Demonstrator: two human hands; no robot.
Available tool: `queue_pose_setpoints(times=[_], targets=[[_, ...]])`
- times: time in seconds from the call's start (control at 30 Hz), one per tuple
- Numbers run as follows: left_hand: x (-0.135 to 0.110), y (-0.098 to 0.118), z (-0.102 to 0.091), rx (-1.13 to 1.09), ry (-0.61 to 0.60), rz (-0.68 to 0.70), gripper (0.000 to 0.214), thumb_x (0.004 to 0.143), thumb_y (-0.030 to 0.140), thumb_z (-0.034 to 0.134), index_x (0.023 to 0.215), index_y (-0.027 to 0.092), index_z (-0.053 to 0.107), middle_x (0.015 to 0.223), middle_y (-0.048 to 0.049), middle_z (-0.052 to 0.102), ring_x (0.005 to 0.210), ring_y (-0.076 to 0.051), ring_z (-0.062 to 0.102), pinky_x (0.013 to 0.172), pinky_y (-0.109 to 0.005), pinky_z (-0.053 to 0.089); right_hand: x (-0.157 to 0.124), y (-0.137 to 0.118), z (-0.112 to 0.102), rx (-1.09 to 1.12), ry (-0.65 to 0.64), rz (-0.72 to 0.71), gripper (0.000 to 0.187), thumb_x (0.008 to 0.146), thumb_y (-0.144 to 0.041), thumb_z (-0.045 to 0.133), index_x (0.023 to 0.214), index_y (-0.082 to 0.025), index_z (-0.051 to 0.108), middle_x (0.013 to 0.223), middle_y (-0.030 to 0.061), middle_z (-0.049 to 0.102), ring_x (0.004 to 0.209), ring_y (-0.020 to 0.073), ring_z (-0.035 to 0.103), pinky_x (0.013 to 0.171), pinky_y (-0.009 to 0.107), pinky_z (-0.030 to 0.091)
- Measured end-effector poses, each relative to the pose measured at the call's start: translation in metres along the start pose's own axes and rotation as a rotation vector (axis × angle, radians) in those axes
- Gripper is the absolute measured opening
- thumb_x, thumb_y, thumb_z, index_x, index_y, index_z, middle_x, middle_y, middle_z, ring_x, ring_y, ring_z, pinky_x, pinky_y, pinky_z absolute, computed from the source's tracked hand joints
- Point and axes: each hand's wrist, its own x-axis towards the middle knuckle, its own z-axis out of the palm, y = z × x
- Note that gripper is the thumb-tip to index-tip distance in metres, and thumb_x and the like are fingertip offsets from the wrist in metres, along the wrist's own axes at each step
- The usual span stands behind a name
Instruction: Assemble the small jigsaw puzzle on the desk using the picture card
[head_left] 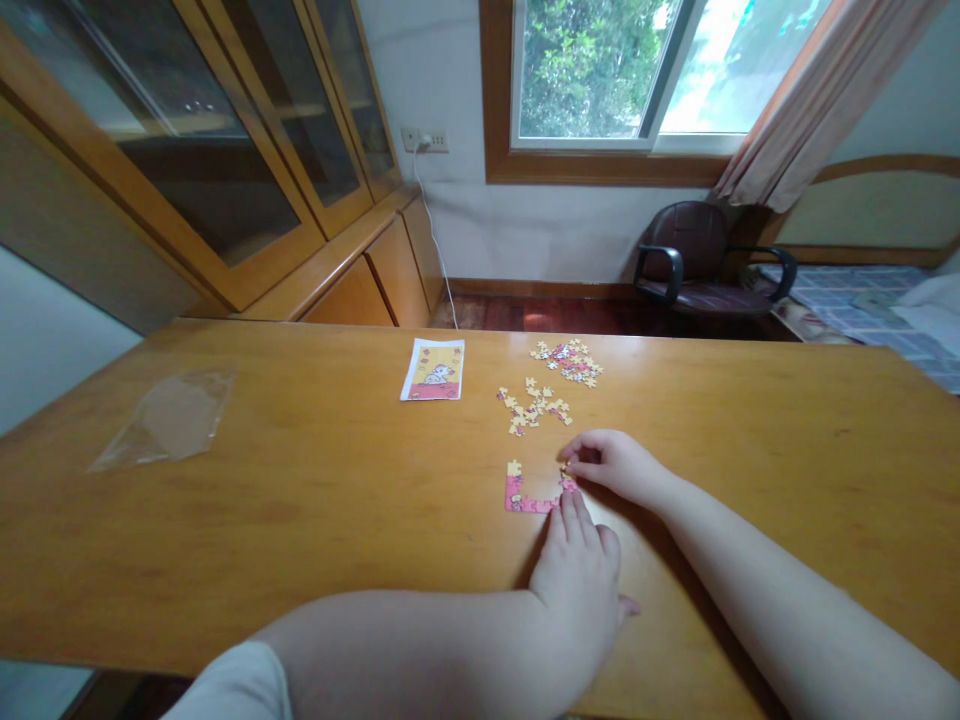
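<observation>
Head view: a wooden table (315, 450) spreads across the scene, and on it, just in front of the person, lies a partly joined jigsaw border (534, 505), shaped like a U with its open side facing away. Its bottom row is pink, and a yellow piece tops its left side. The left hand (577, 560) lies palm down at the near right corner, its fingers stretched forward and held close together, the tips resting on the pink pieces there; the thumb sticks out to the right. The right hand (619, 465) is just beyond it, thumb and forefinger pinching a small piece (565, 468) at the upper end of the border's right side, the other fingers curled. Past the border, loose pieces lie in two groups: a nearer, mostly yellow cluster (534, 407), and a farther heap (570, 361) of mixed pink, white and yellow near the table's far edge. To the left of them a picture card (433, 370) shows a white animal figure on yellow and pink. Well apart, toward the table's left end, lies a clear plastic bag (169, 417). Beyond the table stand a glass-fronted cabinet (319, 225) on the left and a dark armchair (686, 245) below the window (592, 70), with a bed (855, 295) at the right
</observation>
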Motion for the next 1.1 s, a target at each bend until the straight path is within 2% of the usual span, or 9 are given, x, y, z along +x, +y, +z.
queue_pose_setpoints(times=[0.2, 0.47, 0.63, 0.73, 0.9, 1.0, 1.1], targets=[[0.000, 0.000, 0.001, 0.019, 0.022, -0.004, 0.078, 0.072, 0.068, 0.059, 0.121, 0.007, 0.058, 0.138, -0.0276, 0.046, 0.134, -0.040, 0.037, 0.106, -0.052, 0.033, -0.002, -0.002, -0.002, -0.098, 0.010, -0.063, 0.018, 0.075, -0.027, 0.065, 0.090, -0.019, 0.072, 0.080, 0.0024, 0.069, 0.070, 0.0145, 0.061, 0.068, 0.027, 0.048], [0.000, -0.004, -0.013, 0.042, 0.005, 0.011, 0.077, 0.076, 0.068, 0.054, 0.122, 0.006, 0.057, 0.136, -0.0285, 0.048, 0.132, -0.039, 0.040, 0.103, -0.050, 0.036, -0.003, -0.005, -0.003, -0.162, 0.018, -0.074, 0.017, 0.076, -0.025, 0.065, 0.090, -0.019, 0.072, 0.082, 0.0033, 0.069, 0.074, 0.0156, 0.062, 0.071, 0.028, 0.048], [0.000, -0.004, -0.013, 0.046, 0.006, 0.009, 0.076, 0.076, 0.068, 0.053, 0.121, 0.006, 0.058, 0.137, -0.0282, 0.047, 0.131, -0.039, 0.041, 0.103, -0.050, 0.035, -0.002, -0.003, -0.002, -0.206, 0.027, -0.112, 0.016, 0.076, -0.024, 0.064, 0.089, -0.021, 0.072, 0.082, 0.0036, 0.069, 0.075, 0.0163, 0.062, 0.072, 0.028, 0.048], [0.001, -0.005, -0.012, 0.016, 0.019, 0.002, 0.075, 0.077, 0.066, 0.055, 0.120, 0.005, 0.058, 0.136, -0.0293, 0.048, 0.128, -0.039, 0.043, 0.103, -0.050, 0.036, -0.001, -0.001, -0.002, -0.211, 0.027, -0.119, 0.015, 0.076, -0.024, 0.064, 0.088, -0.021, 0.072, 0.082, 0.0036, 0.069, 0.075, 0.0166, 0.062, 0.072, 0.029, 0.048], [0.006, -0.009, -0.018, -0.030, 0.011, -0.017, 0.072, 0.078, 0.064, 0.055, 0.124, 0.009, 0.055, 0.131, -0.0248, 0.053, 0.120, -0.035, 0.051, 0.098, -0.047, 0.040, 0.000, -0.001, -0.002, -0.193, 0.023, -0.112, 0.015, 0.076, -0.024, 0.065, 0.089, -0.021, 0.072, 0.082, 0.0035, 0.069, 0.075, 0.0166, 0.062, 0.072, 0.029, 0.048], [0.007, -0.012, -0.023, -0.035, 0.044, -0.011, 0.072, 0.079, 0.064, 0.053, 0.124, 0.008, 0.055, 0.131, -0.0242, 0.052, 0.120, -0.035, 0.049, 0.097, -0.046, 0.040, -0.001, -0.001, -0.002, -0.176, 0.014, -0.107, 0.015, 0.076, -0.025, 0.065, 0.089, -0.020, 0.072, 0.080, 0.0034, 0.068, 0.073, 0.0161, 0.062, 0.070, 0.028, 0.048], [0.007, -0.014, -0.030, -0.013, 0.040, -0.023, 0.062, 0.083, 0.055, 0.055, 0.123, 0.008, 0.056, 0.126, -0.0233, 0.055, 0.113, -0.033, 0.051, 0.093, -0.046, 0.042, -0.001, -0.001, -0.002, -0.182, 0.012, -0.120, 0.015, 0.077, -0.026, 0.065, 0.089, -0.020, 0.072, 0.080, 0.0031, 0.068, 0.073, 0.0157, 0.061, 0.070, 0.027, 0.047]])
